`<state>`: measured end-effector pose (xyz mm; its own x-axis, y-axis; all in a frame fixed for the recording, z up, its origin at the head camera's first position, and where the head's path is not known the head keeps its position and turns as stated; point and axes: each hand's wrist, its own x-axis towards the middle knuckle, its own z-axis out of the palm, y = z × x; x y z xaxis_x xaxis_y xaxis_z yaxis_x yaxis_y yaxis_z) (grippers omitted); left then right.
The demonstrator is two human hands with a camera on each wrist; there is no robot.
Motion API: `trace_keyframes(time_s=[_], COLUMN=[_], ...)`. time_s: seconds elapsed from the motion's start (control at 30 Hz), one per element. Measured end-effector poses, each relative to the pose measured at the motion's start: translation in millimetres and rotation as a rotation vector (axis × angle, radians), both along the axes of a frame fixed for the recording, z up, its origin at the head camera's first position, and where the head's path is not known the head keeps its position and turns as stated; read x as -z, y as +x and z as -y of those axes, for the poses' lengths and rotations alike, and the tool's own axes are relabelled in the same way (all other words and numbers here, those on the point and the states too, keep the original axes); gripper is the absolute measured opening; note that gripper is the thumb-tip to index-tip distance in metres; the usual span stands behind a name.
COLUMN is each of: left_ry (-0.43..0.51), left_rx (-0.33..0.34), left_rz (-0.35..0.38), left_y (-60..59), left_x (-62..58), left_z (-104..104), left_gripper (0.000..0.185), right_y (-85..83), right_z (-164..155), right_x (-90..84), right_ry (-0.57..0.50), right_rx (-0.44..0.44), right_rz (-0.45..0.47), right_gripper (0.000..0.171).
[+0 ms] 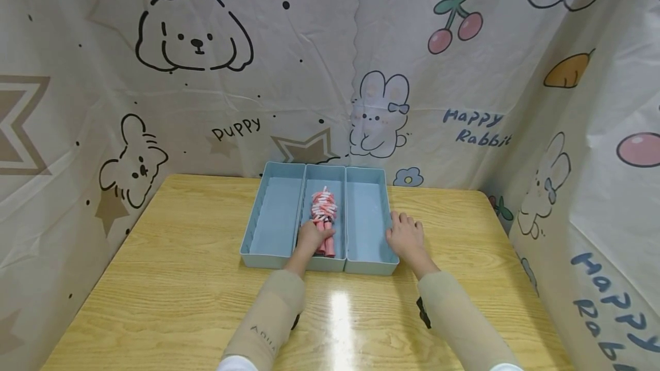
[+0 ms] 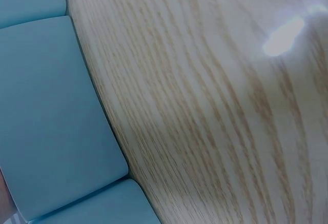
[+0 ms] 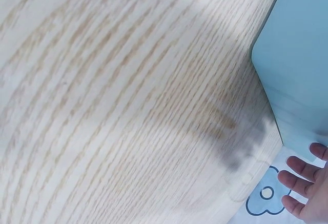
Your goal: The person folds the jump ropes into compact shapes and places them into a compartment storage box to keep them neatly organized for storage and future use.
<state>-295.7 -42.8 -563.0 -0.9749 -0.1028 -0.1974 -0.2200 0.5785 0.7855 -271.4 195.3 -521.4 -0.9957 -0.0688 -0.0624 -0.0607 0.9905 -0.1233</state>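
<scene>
My left hand (image 1: 311, 239) reaches into the middle compartment of the pale blue plastic three-compartment tray (image 1: 268, 259), which sits on the light wood-grain worktop (image 1: 170, 279). Its grip is curled over the near end of a bundle of pink and white tubular pieces (image 1: 323, 210) that lies lengthwise in that middle compartment; from the head view the fingers seem to close on the pink ends, though I cannot make out each finger. The white-striped far end of the bundle points away from me, towards the back wall of the tray.

My right hand (image 1: 405, 236) rests flat on the worktop just beside the tray's right outer wall, its grip apart, fingers spread and relaxed, holding nothing. The right wrist view shows those fingertips (image 3: 302, 170) near the tray's rounded blue corner (image 3: 297, 55), above the worktop's edge.

The left wrist view shows only the blue outer wall of the tray (image 2: 51, 116) against the wood grain (image 2: 205, 106), with a bright glare spot on the surface.

Both of my forearms wear beige sleeves (image 1: 268, 316). A cream cloth backdrop printed with puppies, rabbits and cherries (image 1: 361, 62) surrounds the worktop on three sides.
</scene>
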Motion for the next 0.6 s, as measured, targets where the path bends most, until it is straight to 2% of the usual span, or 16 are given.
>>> trace_keyframes(time_s=[0.07,0.13,0.17,0.2,0.33,0.6], left_ry=[0.0,0.003,0.01,0.01,-0.014,-0.072], left_rx=[0.001,-0.002,-0.005,-0.011,-0.005,0.031], left_rz=[0.003,0.008,0.014,0.062,0.053,0.073], left_y=[-1.7,2.7,5.6,10.5,23.1,31.5], left_x=[1.8,-4.3,-8.8,-20.2,-34.3,-41.6], left_z=[0,0,0,-1,-2,-2], left_gripper=[0.065,0.064,0.062,0.058,0.057,0.075], right_y=[0.2,0.3,0.3,0.2,0.3,2.1], right_z=[0,0,0,0,1,1], right_x=[0.0,0.0,0.0,0.0,0.2,1.4], right_ry=[0.0,0.001,0.001,0.003,0.005,-0.02], right_rx=[0.001,0.0,0.0,0.0,-0.001,0.02], right_rz=[0.001,0.002,0.002,0.001,-0.003,-0.052], right_gripper=[0.044,0.044,0.044,0.044,0.044,0.043])
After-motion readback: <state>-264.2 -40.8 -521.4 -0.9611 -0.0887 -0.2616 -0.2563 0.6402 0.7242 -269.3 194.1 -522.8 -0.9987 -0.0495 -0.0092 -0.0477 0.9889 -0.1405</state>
